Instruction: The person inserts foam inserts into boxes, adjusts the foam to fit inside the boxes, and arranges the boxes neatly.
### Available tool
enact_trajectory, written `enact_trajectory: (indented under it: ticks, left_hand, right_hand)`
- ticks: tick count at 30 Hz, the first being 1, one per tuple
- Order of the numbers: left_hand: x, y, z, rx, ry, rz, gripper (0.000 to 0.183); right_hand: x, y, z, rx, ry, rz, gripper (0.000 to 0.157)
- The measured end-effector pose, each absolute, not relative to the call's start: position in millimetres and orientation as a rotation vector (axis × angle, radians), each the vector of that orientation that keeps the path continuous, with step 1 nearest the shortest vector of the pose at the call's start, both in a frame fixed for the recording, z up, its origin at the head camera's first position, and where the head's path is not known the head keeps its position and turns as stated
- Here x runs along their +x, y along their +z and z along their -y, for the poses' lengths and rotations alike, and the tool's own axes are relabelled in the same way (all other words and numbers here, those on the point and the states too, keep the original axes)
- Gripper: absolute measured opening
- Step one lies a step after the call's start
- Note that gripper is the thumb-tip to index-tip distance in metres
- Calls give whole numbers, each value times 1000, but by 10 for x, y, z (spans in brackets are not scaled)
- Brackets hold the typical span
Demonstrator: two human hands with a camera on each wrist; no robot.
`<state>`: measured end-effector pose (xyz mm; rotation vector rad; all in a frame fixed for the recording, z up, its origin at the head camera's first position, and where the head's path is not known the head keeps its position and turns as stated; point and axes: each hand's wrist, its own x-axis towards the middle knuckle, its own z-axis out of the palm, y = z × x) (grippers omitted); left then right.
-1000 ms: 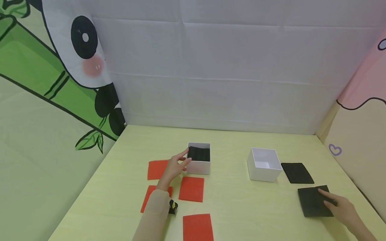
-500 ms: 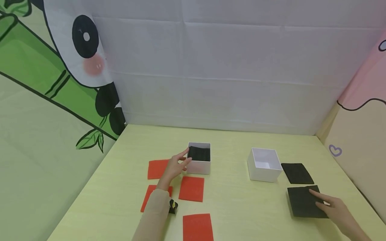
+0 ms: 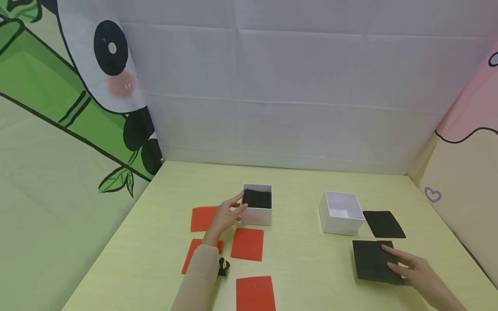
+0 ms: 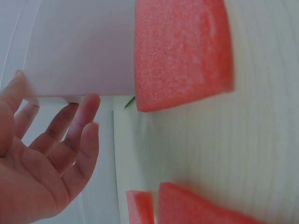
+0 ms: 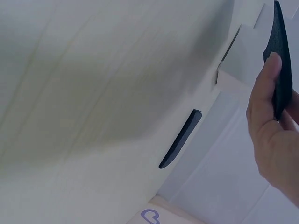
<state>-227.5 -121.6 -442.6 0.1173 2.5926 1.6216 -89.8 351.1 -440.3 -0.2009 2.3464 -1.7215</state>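
My right hand point(image 3: 414, 268) pinches a thin black square sheet point(image 3: 373, 261) by its right edge, fingers on one face and thumb on the other. In the right wrist view the black sheet point(image 5: 281, 60) appears nearly edge-on, raised above the table. My left hand point(image 3: 227, 216) touches the left side of a white box point(image 3: 256, 217), fingers spread along its wall. Dark folded material point(image 3: 256, 198) fills this box. The left wrist view shows the fingertips right at the edge of the box wall point(image 4: 81, 51).
A second white box point(image 3: 338, 223), with its inside bare, stands right of centre. Behind the held sheet lies another black square point(image 3: 384, 224). Several red squares lie around my left arm, among them one point(image 3: 247, 244) before the filled box and one point(image 3: 255, 293) at the front.
My right hand has carried the black sheet leftward across the table's right side, toward the front of the bare box. The left hand stays at the filled box.
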Motion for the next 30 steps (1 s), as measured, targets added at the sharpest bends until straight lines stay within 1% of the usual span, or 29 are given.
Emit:
enact_trajectory:
  ticks: [15,30]
  left_hand:
    - [-2296,-4438,1216,108,1633,-2585,54]
    - [-2304,-4437,1221,120,1626,-2585,54]
  right_hand:
    - [-962,-4316,-3123,-389,-1859,-2091,46]
    - [-1107,-4342,-2786,-436,-1964,-1983,50]
